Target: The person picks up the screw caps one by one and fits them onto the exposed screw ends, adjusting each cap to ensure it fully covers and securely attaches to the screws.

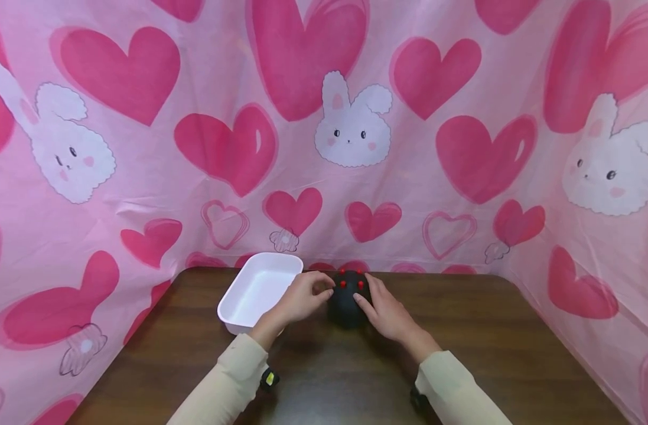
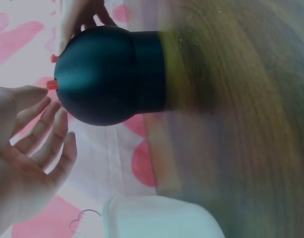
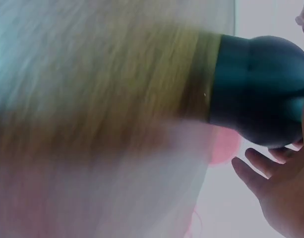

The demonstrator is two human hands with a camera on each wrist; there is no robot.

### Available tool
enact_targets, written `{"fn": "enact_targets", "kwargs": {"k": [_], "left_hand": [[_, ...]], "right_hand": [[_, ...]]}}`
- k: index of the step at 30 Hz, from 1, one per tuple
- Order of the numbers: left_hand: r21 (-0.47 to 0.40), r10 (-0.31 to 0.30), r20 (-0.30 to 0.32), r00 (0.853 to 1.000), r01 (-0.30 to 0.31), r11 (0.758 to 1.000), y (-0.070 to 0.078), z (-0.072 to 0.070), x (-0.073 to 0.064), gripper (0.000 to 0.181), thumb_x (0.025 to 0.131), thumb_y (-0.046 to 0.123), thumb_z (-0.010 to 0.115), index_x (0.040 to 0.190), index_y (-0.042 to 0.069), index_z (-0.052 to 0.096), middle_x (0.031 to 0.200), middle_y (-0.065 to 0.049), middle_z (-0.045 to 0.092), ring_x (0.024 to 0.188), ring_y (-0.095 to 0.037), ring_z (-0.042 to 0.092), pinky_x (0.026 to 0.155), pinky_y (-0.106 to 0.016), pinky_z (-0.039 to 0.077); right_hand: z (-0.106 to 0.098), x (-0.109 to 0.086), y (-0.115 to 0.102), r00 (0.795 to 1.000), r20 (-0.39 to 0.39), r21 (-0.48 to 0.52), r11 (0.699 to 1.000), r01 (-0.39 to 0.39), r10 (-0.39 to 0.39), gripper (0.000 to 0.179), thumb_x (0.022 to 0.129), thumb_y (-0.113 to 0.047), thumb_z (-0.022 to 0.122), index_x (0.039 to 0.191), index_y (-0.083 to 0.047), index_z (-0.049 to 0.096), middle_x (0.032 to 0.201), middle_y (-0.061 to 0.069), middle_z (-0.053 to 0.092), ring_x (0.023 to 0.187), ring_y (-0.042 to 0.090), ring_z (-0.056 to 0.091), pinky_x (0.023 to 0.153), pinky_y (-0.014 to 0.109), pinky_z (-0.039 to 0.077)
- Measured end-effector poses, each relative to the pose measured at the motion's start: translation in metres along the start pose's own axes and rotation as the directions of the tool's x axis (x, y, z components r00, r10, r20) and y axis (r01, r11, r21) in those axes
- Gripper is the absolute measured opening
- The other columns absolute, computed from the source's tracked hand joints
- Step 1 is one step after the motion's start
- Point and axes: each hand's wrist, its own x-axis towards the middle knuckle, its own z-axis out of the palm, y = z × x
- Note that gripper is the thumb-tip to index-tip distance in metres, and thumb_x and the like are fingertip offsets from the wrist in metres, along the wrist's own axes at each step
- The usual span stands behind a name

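Observation:
A black round-topped holder (image 1: pixel 347 313) with several red pegs (image 1: pixel 360 284) on its dome stands upright on the table. My right hand (image 1: pixel 388 311) holds its right side, thumb on the near face and fingers around the far side. In the right wrist view, some fingers (image 3: pixel 261 163) stand spread off the dome (image 3: pixel 271 89). On the other side is my left hand (image 1: pixel 305 294), its thumb tip right at a red peg (image 2: pixel 52 85) in the left wrist view. Its other fingers (image 2: pixel 55 141) are loosely bent and spread, with nothing visible between them.
A white rectangular tub (image 1: pixel 257 289) sits to the left of the holder, beside my left wrist. The brown wooden table (image 1: pixel 329 378) ends at the back against a pink cloth (image 1: pixel 302 177) with hearts and rabbits, which also hangs along both sides.

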Motion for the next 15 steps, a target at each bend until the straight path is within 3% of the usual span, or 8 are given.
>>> {"fn": "enact_targets", "kwargs": {"k": [8, 15], "left_hand": [[0.234, -0.006, -0.019, 1.000, 0.010, 0.972, -0.007, -0.008, -0.004, 0.024, 0.092, 0.017, 0.074, 0.115, 0.010, 0.074, 0.110, -0.006, 0.072, 0.102, -0.026, 0.067, 0.090, -0.048, 0.055], [0.380, -0.001, -0.009, 1.000, 0.004, 0.925, -0.013, -0.011, -0.007, 0.034, 0.091, 0.023, 0.075, 0.122, 0.011, 0.071, 0.117, -0.009, 0.069, 0.108, -0.029, 0.062, 0.095, -0.050, 0.052]], "right_hand": [[-0.022, -0.005, 0.010, 0.998, 0.023, -0.139, 0.988, 0.062, -0.060, 0.066, 0.100, -0.050, 0.060, 0.151, -0.011, 0.047, 0.144, 0.011, 0.057, 0.131, 0.032, 0.057, 0.105, 0.059, 0.047], [-0.041, -0.008, 0.021, 0.991, 0.037, -0.271, 0.953, 0.133, -0.128, 0.038, 0.096, -0.032, 0.071, 0.128, -0.011, 0.069, 0.121, 0.007, 0.069, 0.113, 0.030, 0.065, 0.098, 0.055, 0.053]]}}
